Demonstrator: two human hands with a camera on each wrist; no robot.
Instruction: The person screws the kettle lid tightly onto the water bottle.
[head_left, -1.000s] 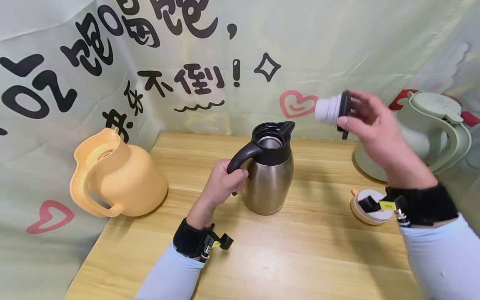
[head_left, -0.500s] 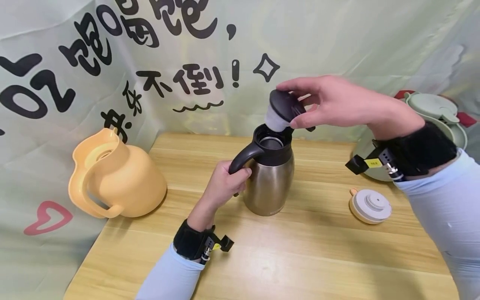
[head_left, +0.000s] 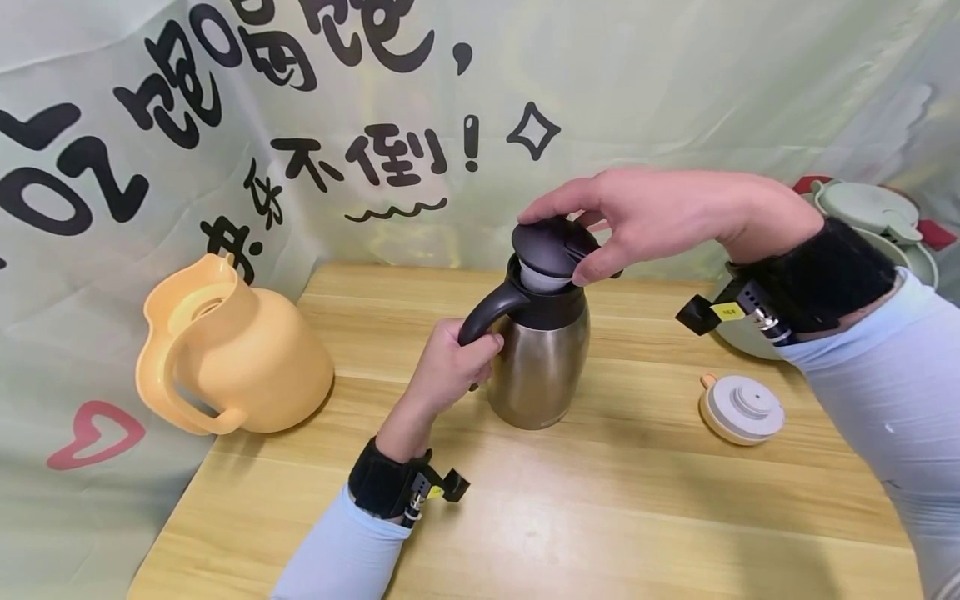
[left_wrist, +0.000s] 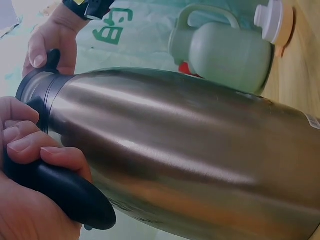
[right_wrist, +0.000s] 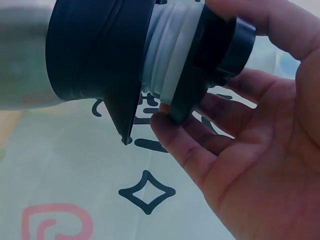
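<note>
A steel thermos jug (head_left: 537,375) with a black collar stands upright on the wooden table. My left hand (head_left: 450,362) grips its black handle (head_left: 491,312), and in the left wrist view the fingers (left_wrist: 30,145) curl round that handle. Over the jug's mouth, my right hand (head_left: 637,217) pinches the rim of a black lid (head_left: 551,246) between thumb and fingers. The lid's white threaded plug (right_wrist: 170,55) sits partly in the mouth, with some thread showing above the collar in the right wrist view.
A yellow jug (head_left: 255,358) without a lid stands at the left. Its round white-and-yellow lid (head_left: 742,408) lies at the right on the table (head_left: 600,517). Behind my right forearm is a pale green jug (left_wrist: 225,52). A printed cloth (head_left: 637,92) hangs behind.
My right hand has carried the black lid leftward from the right side and lowered it onto the steel jug's mouth. The left hand keeps its grip on the handle.
</note>
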